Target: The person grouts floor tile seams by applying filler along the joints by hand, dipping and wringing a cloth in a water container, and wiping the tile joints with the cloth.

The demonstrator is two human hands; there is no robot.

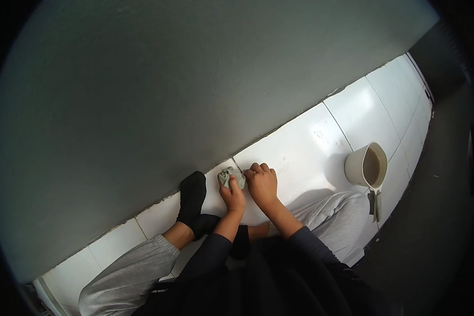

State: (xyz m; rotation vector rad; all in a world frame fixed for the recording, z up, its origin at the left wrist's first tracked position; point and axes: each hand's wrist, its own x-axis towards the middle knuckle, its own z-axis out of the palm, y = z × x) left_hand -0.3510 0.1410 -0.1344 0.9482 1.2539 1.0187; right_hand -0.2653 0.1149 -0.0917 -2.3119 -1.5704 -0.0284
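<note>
My left hand [233,196] is closed around a crumpled grey-green cloth [231,178], close to the foot of the wall. Just right of it, my right hand [262,185] is curled with its knuckles up, low over the white tiled floor [287,152] by a tile joint. Its fingertips are mostly hidden, and I cannot make out what they hold, if anything. Off to the right stands a white dipper [356,164] with murky brownish liquid inside. A grey-green strip, perhaps cloth, lies along its handle [375,205].
A dark grey wall [158,95] rises along the far side of the tiles. My legs in grey trousers [334,213] and a foot in a black sock [193,192] rest on the floor. Wet marks [321,136] show on the tiles. A dark surface [405,237] borders them at right.
</note>
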